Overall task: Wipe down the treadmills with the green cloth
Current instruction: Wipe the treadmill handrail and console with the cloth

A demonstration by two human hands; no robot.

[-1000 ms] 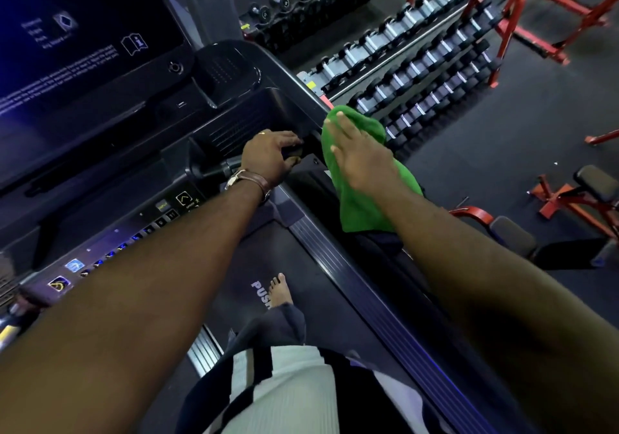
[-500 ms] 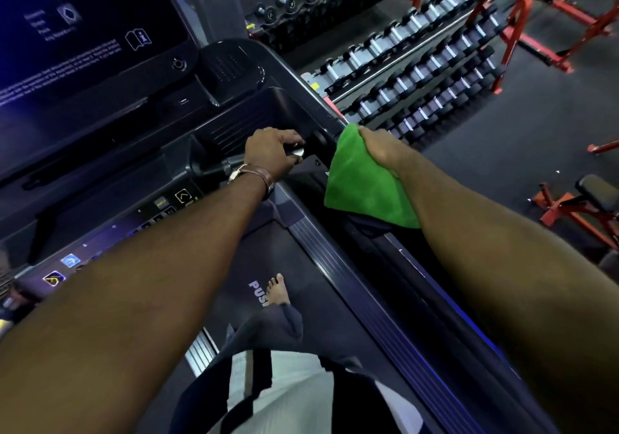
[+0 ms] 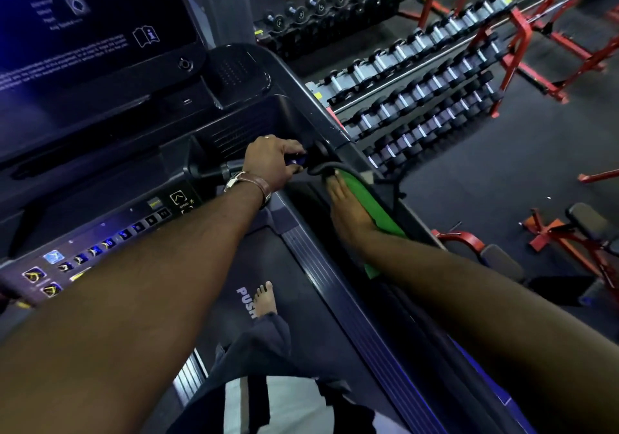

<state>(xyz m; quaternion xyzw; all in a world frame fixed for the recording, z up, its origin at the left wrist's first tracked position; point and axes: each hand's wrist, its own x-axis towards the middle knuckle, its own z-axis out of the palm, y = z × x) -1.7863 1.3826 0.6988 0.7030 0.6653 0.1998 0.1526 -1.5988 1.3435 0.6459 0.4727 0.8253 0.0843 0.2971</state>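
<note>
Your right hand (image 3: 350, 214) lies flat, fingers extended, pressing the cloth (image 3: 375, 205) on the rail; your left hand (image 3: 271, 162) (watch-strapped) grips the handlebar (image 3: 214, 169).

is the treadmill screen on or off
On. The dark treadmill console screen glows blue and shows pale text lines and an open-book info icon; small buttons on the control strip below are lit too.

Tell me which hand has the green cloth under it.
The right hand, pressed flat on the green cloth along the treadmill's right side rail. The left hand, the one with the wristwatch, grips the handlebar instead.
</note>
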